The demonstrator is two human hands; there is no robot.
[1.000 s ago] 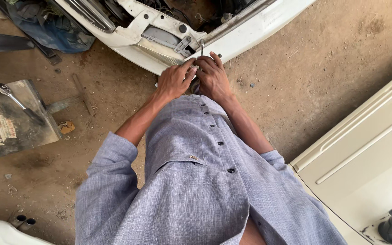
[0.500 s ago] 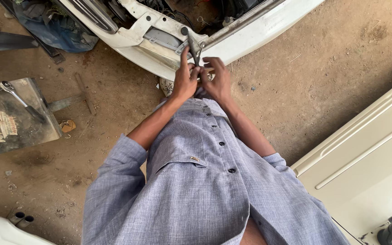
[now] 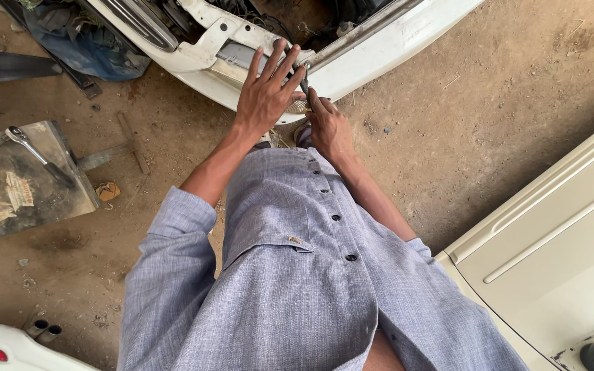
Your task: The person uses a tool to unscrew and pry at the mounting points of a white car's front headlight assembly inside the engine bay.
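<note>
I stand over the white front panel of a car, looking down my blue-grey shirt. My left hand is flat with fingers spread, its fingertips resting on the panel's grey metal bracket. My right hand is closed around a dark metal hand tool, pliers or a wrench, whose tip meets the panel edge just beside my left fingers. The tool's handle is hidden inside my fist.
A ratchet wrench lies on a dirty flat board at the left. Blue cloth is piled at the upper left. A cream car body panel fills the lower right. Dirt floor all around.
Both hands were pressed together around the tool below the panel. My left hand has since opened and reached up onto the bracket, while the right keeps the tool.
</note>
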